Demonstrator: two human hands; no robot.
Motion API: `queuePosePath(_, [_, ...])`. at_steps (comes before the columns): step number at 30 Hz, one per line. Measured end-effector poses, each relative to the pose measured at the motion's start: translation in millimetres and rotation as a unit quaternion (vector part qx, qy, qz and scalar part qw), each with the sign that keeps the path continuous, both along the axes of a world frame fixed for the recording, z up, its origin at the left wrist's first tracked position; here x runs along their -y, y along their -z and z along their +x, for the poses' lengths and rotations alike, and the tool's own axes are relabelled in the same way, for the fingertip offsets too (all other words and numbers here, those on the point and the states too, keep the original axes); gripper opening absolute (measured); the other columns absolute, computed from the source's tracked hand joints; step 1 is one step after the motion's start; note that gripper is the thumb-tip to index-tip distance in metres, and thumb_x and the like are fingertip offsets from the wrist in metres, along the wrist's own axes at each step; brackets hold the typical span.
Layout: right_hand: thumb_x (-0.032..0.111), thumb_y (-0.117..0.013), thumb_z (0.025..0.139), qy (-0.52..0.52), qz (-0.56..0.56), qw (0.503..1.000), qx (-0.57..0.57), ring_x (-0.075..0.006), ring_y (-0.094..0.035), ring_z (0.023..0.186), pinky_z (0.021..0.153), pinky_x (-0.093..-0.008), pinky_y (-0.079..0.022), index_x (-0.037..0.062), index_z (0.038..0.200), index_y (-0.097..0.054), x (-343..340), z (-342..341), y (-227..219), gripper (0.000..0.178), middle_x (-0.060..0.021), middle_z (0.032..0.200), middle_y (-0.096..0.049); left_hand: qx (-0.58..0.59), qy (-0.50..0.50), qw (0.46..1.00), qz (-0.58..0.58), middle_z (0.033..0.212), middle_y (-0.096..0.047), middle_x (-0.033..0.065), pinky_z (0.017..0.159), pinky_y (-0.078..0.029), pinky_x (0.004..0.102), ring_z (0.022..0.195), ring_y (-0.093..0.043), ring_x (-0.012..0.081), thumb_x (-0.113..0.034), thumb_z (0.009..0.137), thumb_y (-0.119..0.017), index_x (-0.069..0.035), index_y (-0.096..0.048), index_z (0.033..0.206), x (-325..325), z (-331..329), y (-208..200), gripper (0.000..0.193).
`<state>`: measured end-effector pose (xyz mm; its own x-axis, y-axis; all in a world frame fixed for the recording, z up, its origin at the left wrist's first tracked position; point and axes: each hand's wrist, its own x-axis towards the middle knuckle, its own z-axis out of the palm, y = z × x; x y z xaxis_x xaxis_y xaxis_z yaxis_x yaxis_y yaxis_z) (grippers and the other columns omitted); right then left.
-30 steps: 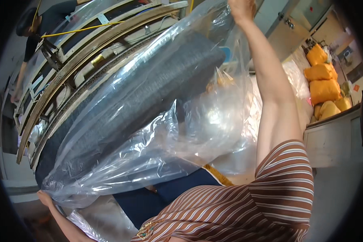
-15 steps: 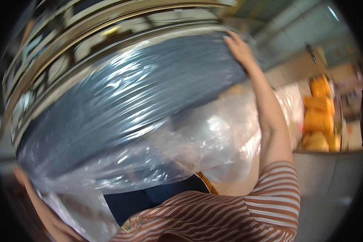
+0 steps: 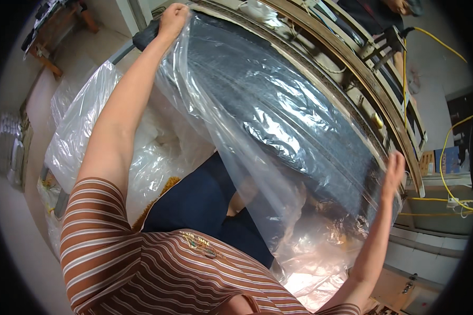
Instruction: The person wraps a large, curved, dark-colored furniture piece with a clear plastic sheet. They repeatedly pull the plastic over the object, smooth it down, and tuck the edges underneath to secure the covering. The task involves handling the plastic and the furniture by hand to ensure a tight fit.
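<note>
A long dark grey-blue sheet of material (image 3: pixel 236 58) lies along the machine frame under clear plastic film (image 3: pixel 284 131). At its far left end my left hand (image 3: pixel 172 23) is closed on a gathered edge of the film, which hangs in folds from the fist toward my lap. My right hand (image 3: pixel 393 176), slightly blurred, is by the sheet's right end with its fingers stretched out. It holds nothing that I can see; whether the palm touches the film is unclear.
Behind the sheet run long wooden and metal rails (image 3: pixel 362 97). Yellow cables (image 3: pixel 446 157) hang at the right, and another person's arm (image 3: pixel 398 55) shows beyond the rails. Loose clear film (image 3: pixel 84 134) is heaped at my left. A blue box (image 3: pixel 448 159) stands at far right.
My view has swung round, so the sheet now slopes down to the right. My left hand has gone up to the far left end with film in its grip; my right hand is lower.
</note>
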<state>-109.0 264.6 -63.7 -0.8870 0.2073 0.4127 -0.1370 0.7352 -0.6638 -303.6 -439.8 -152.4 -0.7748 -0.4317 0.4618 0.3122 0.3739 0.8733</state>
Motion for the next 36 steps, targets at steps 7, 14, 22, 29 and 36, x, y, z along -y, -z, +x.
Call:
queuePosePath(7, [0.025,-0.052,0.095,-0.397,-0.426,0.787,0.205,-0.0261,-0.053,0.116,0.098,-0.0380,-0.042,0.0030,0.118,-0.053,337,-39,7,0.031,-0.0131,0.125,-0.053,0.000,0.043,0.994,0.099,0.081,-0.065,0.0051,0.056,-0.045,0.0248,0.066,-0.058,0.0099,-0.017,0.090,-0.061,-0.002,-0.060,0.097,-37,-2,-8,0.017])
queuePosePath(14, [0.038,-0.060,0.089,-0.436,-0.488,0.662,0.366,-0.0101,-0.057,0.083,0.071,-0.0256,-0.043,0.0042,0.113,-0.055,485,-83,18,0.042,-0.0026,0.099,-0.060,-0.030,-0.068,0.997,-0.003,0.075,-0.066,0.0105,0.069,-0.049,0.0350,0.073,-0.064,0.0243,-0.024,0.084,-0.061,-0.006,-0.062,0.086,-40,-6,-13,0.018])
queuePosePath(22, [0.024,-0.049,0.094,-0.641,-0.315,0.651,0.258,-0.0156,-0.057,0.067,0.056,-0.0288,-0.044,0.0044,0.089,-0.056,236,106,-78,0.021,-0.0072,0.070,-0.057,-0.048,-0.089,0.994,-0.050,0.081,-0.065,0.0137,0.070,-0.049,0.0399,0.079,-0.063,0.0315,-0.027,0.087,-0.057,-0.009,-0.059,0.090,-35,-4,-9,0.019])
queuePosePath(29, [0.015,-0.056,0.086,-0.087,-0.280,0.952,-0.090,-0.0171,-0.055,0.089,0.080,-0.0290,-0.044,0.0008,0.107,-0.057,-2,343,-120,0.025,-0.0084,0.100,-0.059,-0.029,-0.098,0.989,-0.110,0.093,-0.066,0.0101,0.079,-0.047,0.0335,0.089,-0.061,0.0221,-0.033,0.087,-0.058,-0.008,-0.064,0.101,-8,-25,10,0.029])
queuePosePath(36, [0.007,-0.052,0.084,0.260,0.332,0.907,-0.020,-0.0192,-0.062,0.094,0.085,-0.0301,-0.047,0.0004,0.105,-0.064,-147,432,-168,0.025,-0.0117,0.101,-0.067,0.105,0.194,0.940,-0.262,0.078,-0.056,0.0031,0.069,-0.042,0.0275,0.073,-0.051,0.0123,-0.022,0.092,-0.052,-0.002,-0.057,0.091,-49,-18,4,0.020])
